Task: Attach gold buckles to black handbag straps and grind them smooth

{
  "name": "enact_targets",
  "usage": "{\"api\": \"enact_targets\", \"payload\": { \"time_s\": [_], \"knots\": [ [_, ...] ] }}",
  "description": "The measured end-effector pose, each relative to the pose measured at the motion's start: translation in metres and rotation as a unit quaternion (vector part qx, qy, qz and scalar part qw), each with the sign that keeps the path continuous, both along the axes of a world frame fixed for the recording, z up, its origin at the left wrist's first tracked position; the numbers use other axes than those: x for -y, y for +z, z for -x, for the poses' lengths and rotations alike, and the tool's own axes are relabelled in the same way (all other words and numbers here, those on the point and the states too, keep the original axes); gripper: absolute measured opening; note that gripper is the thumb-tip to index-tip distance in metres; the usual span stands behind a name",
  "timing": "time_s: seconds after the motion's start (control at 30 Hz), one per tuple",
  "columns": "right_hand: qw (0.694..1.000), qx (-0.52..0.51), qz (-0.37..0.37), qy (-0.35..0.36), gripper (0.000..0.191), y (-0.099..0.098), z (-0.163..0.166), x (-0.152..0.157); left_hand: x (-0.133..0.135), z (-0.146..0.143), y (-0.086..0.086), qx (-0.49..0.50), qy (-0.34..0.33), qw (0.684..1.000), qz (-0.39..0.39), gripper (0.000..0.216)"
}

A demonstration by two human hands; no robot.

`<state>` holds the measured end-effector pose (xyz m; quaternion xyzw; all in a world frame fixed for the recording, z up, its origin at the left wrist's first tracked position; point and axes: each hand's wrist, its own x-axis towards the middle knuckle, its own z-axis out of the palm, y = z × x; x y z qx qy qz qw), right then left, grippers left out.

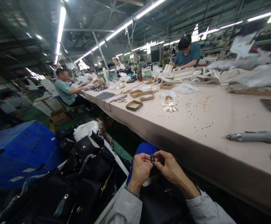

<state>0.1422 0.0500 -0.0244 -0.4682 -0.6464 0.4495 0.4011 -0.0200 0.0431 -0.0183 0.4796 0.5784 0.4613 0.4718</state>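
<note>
Between my two hands is a small dark tab with a metal fitting (152,159). My left hand (141,168) pinches it from the left side. From the right, the thumb and fingers of my right hand (169,165) close on its other edge. Below them a black bag (161,199) lies on my lap, with a small gold-coloured piece on its front. Whether the tab belongs to this bag cannot be made out.
A long table (184,124) holds small cardboard boxes (134,105), gold-coloured metal parts (169,104), scattered dark bits and an electric screwdriver (254,136). Black bags (86,180) pile up at my left beside a blue bin (21,152). Co-workers (188,54) sit around the table.
</note>
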Motion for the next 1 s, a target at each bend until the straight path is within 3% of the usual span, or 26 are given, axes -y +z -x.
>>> {"api": "enact_targets", "payload": {
  "time_s": [0.33, 0.53, 0.8, 1.0],
  "knots": [
    [1.0, 0.017, -0.002, -0.015, 0.017, 0.0, 0.001, 0.001, 0.004, 0.002, 0.011, -0.058, -0.025, 0.998, -0.002, 0.012],
    [1.0, 0.017, -0.003, -0.015, 0.017, -0.001, 0.001, 0.001, 0.004, 0.003, 0.009, -0.106, -0.044, 0.993, -0.016, 0.014],
    [1.0, 0.002, 0.009, -0.01, 0.018, -0.006, 0.001, 0.001, 0.005, -0.002, 0.002, -0.144, -0.012, 0.989, -0.037, 0.012],
    [1.0, -0.014, 0.016, 0.014, 0.025, 0.0, -0.003, 0.001, 0.003, -0.004, -0.003, -0.102, 0.012, 0.994, -0.031, 0.011]
  ]
}}
